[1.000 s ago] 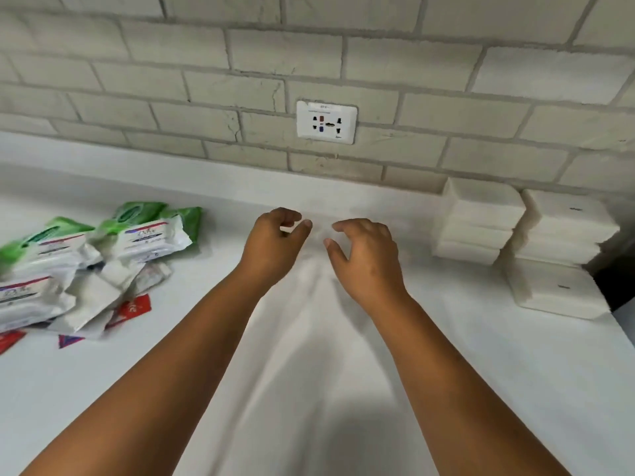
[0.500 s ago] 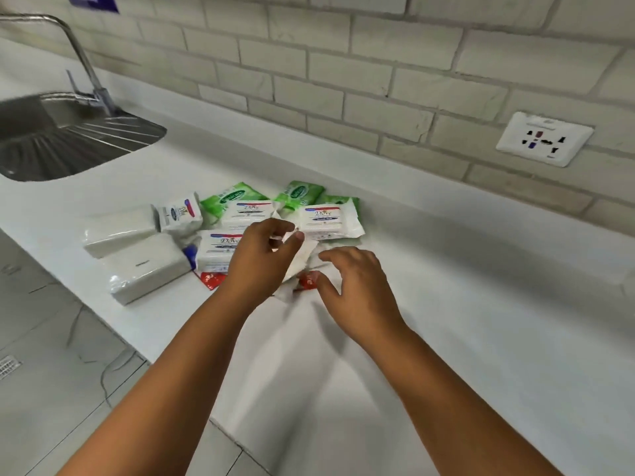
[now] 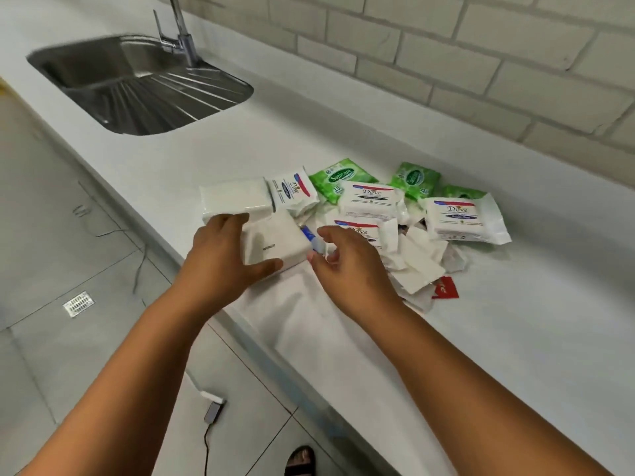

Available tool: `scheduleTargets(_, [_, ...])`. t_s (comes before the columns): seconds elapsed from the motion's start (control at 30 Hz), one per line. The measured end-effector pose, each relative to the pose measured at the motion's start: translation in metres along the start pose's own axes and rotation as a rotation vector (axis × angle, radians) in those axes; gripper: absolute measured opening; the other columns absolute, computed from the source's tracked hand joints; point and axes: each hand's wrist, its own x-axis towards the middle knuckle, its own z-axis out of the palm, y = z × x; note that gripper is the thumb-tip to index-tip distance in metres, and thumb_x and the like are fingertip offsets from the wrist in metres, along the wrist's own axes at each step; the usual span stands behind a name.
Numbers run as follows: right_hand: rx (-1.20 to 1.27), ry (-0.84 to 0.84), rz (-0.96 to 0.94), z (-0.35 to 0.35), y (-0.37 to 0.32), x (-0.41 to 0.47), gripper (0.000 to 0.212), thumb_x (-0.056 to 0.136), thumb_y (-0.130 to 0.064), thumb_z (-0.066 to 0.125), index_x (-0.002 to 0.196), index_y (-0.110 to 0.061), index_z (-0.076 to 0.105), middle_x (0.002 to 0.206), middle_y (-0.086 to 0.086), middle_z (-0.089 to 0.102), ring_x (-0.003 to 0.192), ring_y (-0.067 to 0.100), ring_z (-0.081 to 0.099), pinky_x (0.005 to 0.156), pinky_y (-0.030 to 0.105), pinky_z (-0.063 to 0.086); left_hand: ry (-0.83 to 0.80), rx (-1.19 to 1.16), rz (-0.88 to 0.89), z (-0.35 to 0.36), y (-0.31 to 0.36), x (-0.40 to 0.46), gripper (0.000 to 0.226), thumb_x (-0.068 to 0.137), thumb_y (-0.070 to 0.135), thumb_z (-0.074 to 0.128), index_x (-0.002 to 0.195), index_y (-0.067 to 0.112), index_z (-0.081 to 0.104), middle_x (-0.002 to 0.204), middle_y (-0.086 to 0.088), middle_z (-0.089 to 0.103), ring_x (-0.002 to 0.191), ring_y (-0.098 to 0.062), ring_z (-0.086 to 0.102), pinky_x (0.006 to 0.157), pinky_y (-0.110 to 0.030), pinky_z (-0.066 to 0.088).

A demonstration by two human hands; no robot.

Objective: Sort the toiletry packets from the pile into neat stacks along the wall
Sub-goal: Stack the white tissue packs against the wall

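The pile lies in the middle of the white counter. It holds white Dove packets, green Sanicare packets, small white sachets and a red sachet. Two plain white packets sit at its left end, one behind the other. My left hand spans the left end of the nearer plain packet, fingers behind it and thumb along its front. My right hand hovers with spread fingers at that packet's right end, over a small blue item.
A steel sink with a tap is set into the counter at far left. The brick wall runs along the back. Below the counter edge are a tiled floor, a floor drain, a cable with an adapter and a sandalled foot.
The view swung left from the stacks at the wall to the pile and the sink. Both hands moved to the pile's left end, and my left hand closed around the nearer plain white packet.
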Motion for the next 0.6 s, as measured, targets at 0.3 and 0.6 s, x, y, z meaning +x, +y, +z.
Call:
scheduleTargets(0.3, [-0.088, -0.063, 0.140, 0.043, -0.020, 0.040, 0.041, 0.091, -0.034, 0.057, 0.123, -0.009, 0.055, 0.116, 0.011, 0.059, 0.108, 0.027, 0.054, 0.085, 0.031, 0.040, -0.068, -0.147, -0.041, 0.023, -0.052, 0.004, 0.115, 0.056, 0.050, 0.087, 0.146, 0.013, 0.027, 0.142, -0.008, 0.042, 0.131, -0.026, 0.038, 0.106, -0.036, 0.034])
scheduleTargets(0.6, [-0.114, -0.059, 0.181, 0.052, -0.014, 0.047, 0.036, 0.089, -0.034, 0.059, 0.113, -0.007, 0.060, 0.104, 0.012, 0.063, 0.097, 0.028, 0.057, 0.070, 0.026, 0.033, 0.001, -0.362, -0.021, 0.030, -0.062, 0.000, 0.110, 0.056, 0.047, 0.088, 0.146, 0.022, 0.029, 0.141, 0.000, 0.042, 0.127, -0.016, 0.045, 0.099, -0.045, 0.048])
